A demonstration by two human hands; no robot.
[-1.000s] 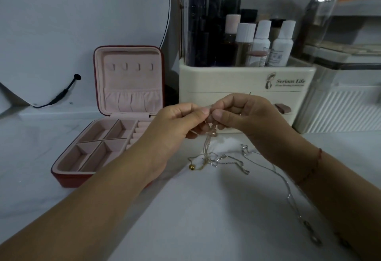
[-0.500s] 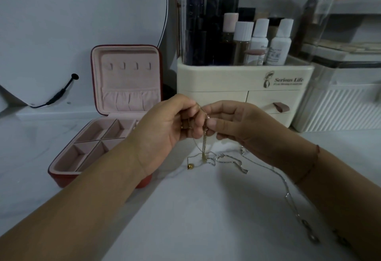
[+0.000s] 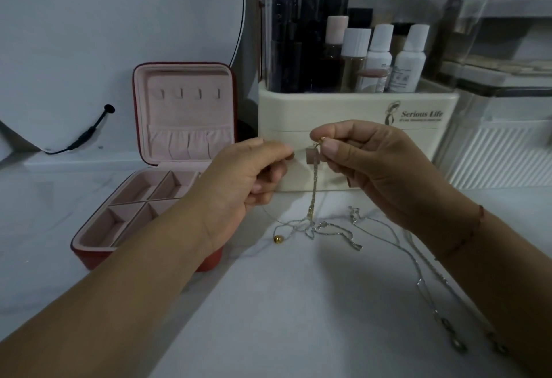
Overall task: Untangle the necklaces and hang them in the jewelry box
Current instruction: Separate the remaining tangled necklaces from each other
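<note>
Hands have drawn apart: half a second ago they met over one spot, now there is a clear gap between them. Right hand (image 3: 379, 168) pinches the clasp end of the gold chain (image 3: 313, 195) between thumb and forefinger, lifted in front of the cream organizer (image 3: 352, 114). The chain hangs straight down from it into the knot (image 3: 310, 226) of necklaces lying on the worktop (image 3: 298, 318). Left hand (image 3: 239, 180) sits off to the left with fingers curled and thumb against forefinger. A hair-fine strand seems to run from beneath it toward the knot, but I cannot tell whether it is gripped. A gold bead (image 3: 277, 239) lies just left of the knot. A silver link chain (image 3: 430, 297) trails away under the right forearm toward the near edge. Jewelry box (image 3: 185, 114) stands open at left, lid upright, its hooks (image 3: 188, 93) bare, trays showing nothing. Reading: the clasp end looks freed and the pull-apart has begun, but the gold chain is still caught below. Nothing hung yet, so the task is early. A hard tug would likely tighten the knot.
</note>
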